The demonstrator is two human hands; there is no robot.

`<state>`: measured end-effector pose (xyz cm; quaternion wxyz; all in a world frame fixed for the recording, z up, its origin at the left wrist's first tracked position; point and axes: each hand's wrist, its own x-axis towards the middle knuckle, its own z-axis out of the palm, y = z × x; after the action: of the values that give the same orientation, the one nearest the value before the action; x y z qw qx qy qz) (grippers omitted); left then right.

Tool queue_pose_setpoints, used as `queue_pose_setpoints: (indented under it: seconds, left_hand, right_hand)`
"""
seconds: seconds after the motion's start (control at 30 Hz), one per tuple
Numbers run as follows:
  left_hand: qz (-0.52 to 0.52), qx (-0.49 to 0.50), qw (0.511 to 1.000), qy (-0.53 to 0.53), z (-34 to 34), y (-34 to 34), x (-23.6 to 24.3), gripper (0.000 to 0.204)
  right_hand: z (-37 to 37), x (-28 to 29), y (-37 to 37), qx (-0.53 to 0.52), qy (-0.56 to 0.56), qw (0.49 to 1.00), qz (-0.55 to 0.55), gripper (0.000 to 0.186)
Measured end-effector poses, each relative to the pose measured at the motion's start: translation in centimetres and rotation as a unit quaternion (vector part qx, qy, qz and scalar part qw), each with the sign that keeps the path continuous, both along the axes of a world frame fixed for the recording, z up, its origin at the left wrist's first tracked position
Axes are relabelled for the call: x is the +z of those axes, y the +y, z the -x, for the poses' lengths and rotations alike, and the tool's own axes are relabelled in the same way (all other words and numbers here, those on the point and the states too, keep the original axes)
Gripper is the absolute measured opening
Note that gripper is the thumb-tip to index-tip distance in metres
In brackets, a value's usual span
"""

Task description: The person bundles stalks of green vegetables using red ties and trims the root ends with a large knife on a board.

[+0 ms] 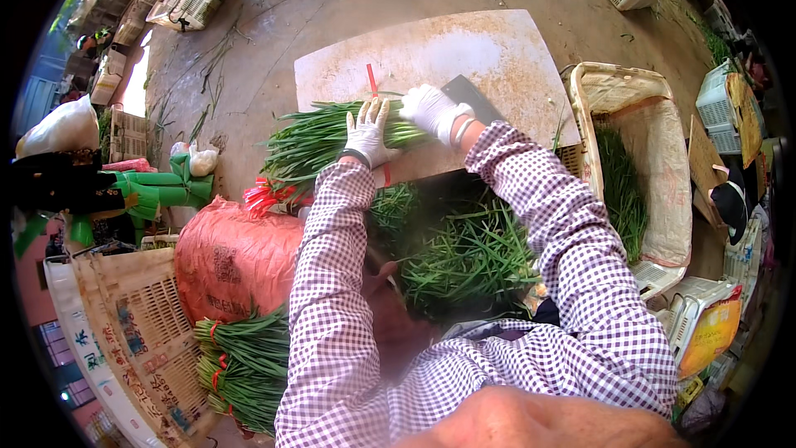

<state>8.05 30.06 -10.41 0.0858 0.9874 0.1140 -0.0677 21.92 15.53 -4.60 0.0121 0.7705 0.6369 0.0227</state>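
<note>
A thick bunch of green chives lies across a pale, stained board, leaf tips to the left and pale stem ends to the right. My left hand, in a white glove, presses flat on the bunch with its fingers spread. At the stem ends my right hand, also gloved, is closed with its fingers curled round the stems; the fingertips are partly hidden. A red strip runs under the bunch and sticks out on both sides. Beside my right wrist a dark grey flat plate rests on the board.
Loose greens fill the space below the board. Red ties lie by a red sack. Tied bunches are stacked at lower left, beside a plastic crate. At right stands a lined crate with more greens.
</note>
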Motion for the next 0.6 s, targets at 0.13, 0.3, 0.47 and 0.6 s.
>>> queue_pose_setpoints:
  seconds: [0.13, 0.3, 0.47, 0.6]
  left_hand:
    - [0.012, -0.008, 1.000, -0.015, -0.4, -0.4, 0.2, 0.120]
    - [0.020, -0.008, 0.999, -0.026, -0.7, -1.0, 1.5, 0.111]
    - [-0.009, -0.021, 0.999, -0.033, -0.2, -1.3, 1.1, 0.109]
    - [-0.049, -0.048, 0.998, -0.005, -0.3, -2.2, 2.4, 0.100]
  right_hand:
    - [-4.5, -0.5, -4.2, -0.222, -0.113, 0.968, 0.034, 0.015]
    - [-3.1, 4.9, -14.6, -0.216, 0.040, 0.975, 0.033, 0.013]
    - [-2.1, 7.8, -33.2, -0.342, 0.153, 0.917, -0.136, 0.017]
    - [-1.0, 6.7, -52.7, -0.544, 0.200, 0.809, -0.096, 0.019]
